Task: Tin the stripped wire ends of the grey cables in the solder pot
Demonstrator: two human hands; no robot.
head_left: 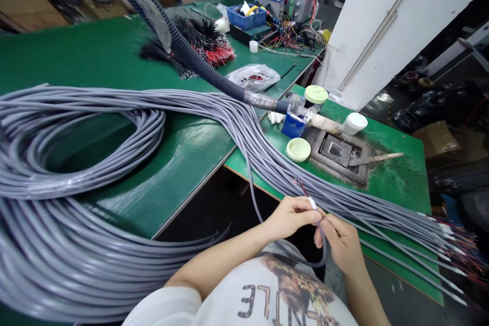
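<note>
Close in front of my body, both hands are on one grey cable (324, 249). My left hand (292, 219) pinches it near its end, just below a white sleeve (313, 203). Thin dark and red wires (303, 188) stick out past that sleeve. My right hand (340, 238) is closed on the same cable right beside the left, and the fingers of the two hands meet. Below them the cable hangs in a loop. A thick bundle of grey cables (267, 163) runs past just beyond my hands, its stripped, coloured wire ends (464, 249) at the right.
Coiled grey cables (76, 178) cover the left table. On the right-hand green table (405, 163) are a soot-stained solder pot (338, 153), a flat-bladed scraper (378, 159), a pale green lid (298, 149) and a white cup (355, 123). A corrugated hose (198, 66) hangs across, near a white pillar (378, 15).
</note>
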